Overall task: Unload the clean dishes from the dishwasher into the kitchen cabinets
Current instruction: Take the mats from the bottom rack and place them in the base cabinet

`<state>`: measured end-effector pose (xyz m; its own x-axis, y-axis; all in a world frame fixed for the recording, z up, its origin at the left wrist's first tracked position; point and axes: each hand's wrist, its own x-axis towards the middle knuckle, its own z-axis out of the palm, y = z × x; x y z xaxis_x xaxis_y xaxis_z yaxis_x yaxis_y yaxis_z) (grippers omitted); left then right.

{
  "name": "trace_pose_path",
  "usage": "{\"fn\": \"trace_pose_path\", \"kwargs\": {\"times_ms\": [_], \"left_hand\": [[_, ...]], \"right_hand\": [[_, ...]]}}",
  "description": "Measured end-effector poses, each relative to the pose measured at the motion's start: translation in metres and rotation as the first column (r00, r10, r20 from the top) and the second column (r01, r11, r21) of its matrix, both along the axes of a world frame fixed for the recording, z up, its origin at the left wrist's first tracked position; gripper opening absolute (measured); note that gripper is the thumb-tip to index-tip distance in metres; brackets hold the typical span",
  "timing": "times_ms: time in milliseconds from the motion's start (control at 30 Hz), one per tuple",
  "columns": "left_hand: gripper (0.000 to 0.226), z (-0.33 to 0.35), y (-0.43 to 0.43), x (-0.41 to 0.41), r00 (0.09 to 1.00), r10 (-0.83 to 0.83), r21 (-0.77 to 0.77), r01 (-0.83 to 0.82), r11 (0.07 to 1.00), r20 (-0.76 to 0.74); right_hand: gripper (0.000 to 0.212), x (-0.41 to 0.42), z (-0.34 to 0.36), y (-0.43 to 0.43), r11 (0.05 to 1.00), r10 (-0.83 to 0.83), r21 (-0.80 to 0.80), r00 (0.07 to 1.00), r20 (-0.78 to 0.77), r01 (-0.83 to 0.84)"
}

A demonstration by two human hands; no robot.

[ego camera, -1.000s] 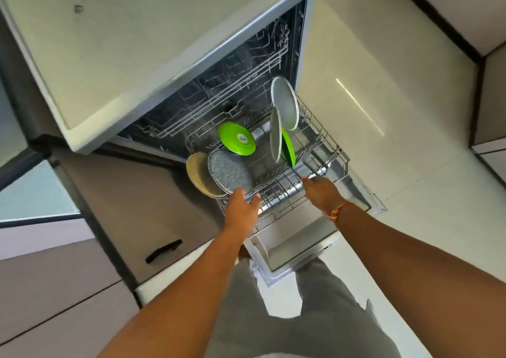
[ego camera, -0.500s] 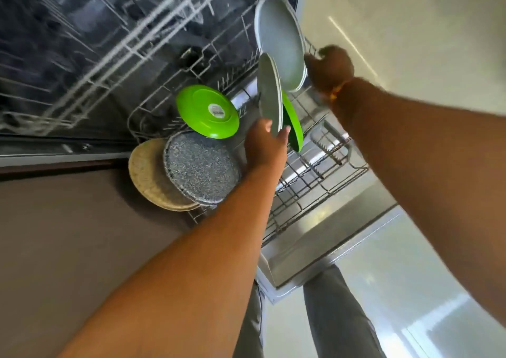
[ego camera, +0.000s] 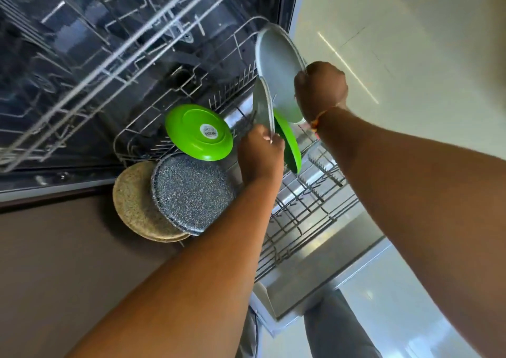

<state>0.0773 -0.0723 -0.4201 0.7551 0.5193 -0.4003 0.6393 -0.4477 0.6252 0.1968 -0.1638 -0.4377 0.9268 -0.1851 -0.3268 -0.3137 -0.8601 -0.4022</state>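
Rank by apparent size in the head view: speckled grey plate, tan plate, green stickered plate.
1. speckled grey plate and tan plate: look alike; tan one partly hidden behind it, so unranked.
2. green stickered plate: smallest, though farther from the camera.

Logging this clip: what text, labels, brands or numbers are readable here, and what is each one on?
White sticker on the underside of the green plate standing in the lower rack: printed lines and what looks like a barcode, too blurred to read.
Nothing else in view carries legible writing.
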Motion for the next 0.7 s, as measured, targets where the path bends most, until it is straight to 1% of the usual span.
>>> {"fn": "trace_pose_path", "kwargs": {"times_ms": [100, 167, 267, 333, 400, 433, 500, 567, 633, 700], "left_hand": [[0.012, 0.021, 0.007, -0.006, 0.999, 0.046, 0.025, -0.045, 0.999, -0.010], [0.014, 0.035, 0.010, -0.013, 0.999, 0.052, 0.046, -0.051, 0.998, -0.013], [0.012, 0.066, 0.010, -0.029, 0.997, 0.083, 0.007, -0.083, 0.997, -0.005], [0.006, 0.089, 0.006, -0.040, 0.995, 0.101, -0.005, -0.101, 0.995, 0.005], [0.006, 0.114, 0.003, -0.054, 0.993, 0.117, -0.039, -0.116, 0.992, 0.014], [0.006, 0.130, 0.000, -0.061, 0.991, 0.129, -0.057, -0.128, 0.990, 0.015], [0.012, 0.156, -0.005, -0.074, 0.985, 0.175, -0.060, -0.174, 0.983, 0.005], [0.016, 0.184, -0.012, -0.092, 0.974, 0.226, -0.064, -0.226, 0.972, -0.007], [0.017, 0.210, -0.018, -0.116, 0.963, 0.266, -0.063, -0.268, 0.961, -0.029], [0.017, 0.228, -0.025, -0.143, 0.954, 0.295, -0.070, -0.299, 0.952, -0.059]], "right_hand": [[0.031, -0.024, 0.020, -0.012, 0.999, -0.038, 0.031, 0.999, -0.012, 0.038], [0.032, -0.042, 0.036, -0.020, 0.999, -0.051, 0.014, 0.999, 0.003, 0.050], [0.034, -0.067, 0.071, -0.033, 0.999, 0.012, -0.045, 0.998, 0.055, -0.010], [0.033, -0.078, 0.092, -0.045, 1.000, 0.005, -0.022, 0.998, 0.061, -0.004], [0.032, -0.090, 0.113, -0.058, 1.000, -0.021, 0.018, 0.999, 0.048, 0.020], [0.032, -0.097, 0.127, -0.064, 0.999, -0.005, 0.033, 0.999, 0.050, 0.004], [0.030, -0.113, 0.154, -0.075, 0.997, 0.047, 0.063, 0.997, 0.066, -0.051], [0.027, -0.132, 0.184, -0.083, 0.989, 0.133, 0.050, 0.989, 0.067, -0.137], [0.024, -0.153, 0.211, -0.088, 0.970, 0.241, 0.031, 0.971, 0.007, -0.241], [0.029, -0.176, 0.231, -0.093, 0.943, 0.330, 0.050, 0.943, -0.028, -0.329]]}}
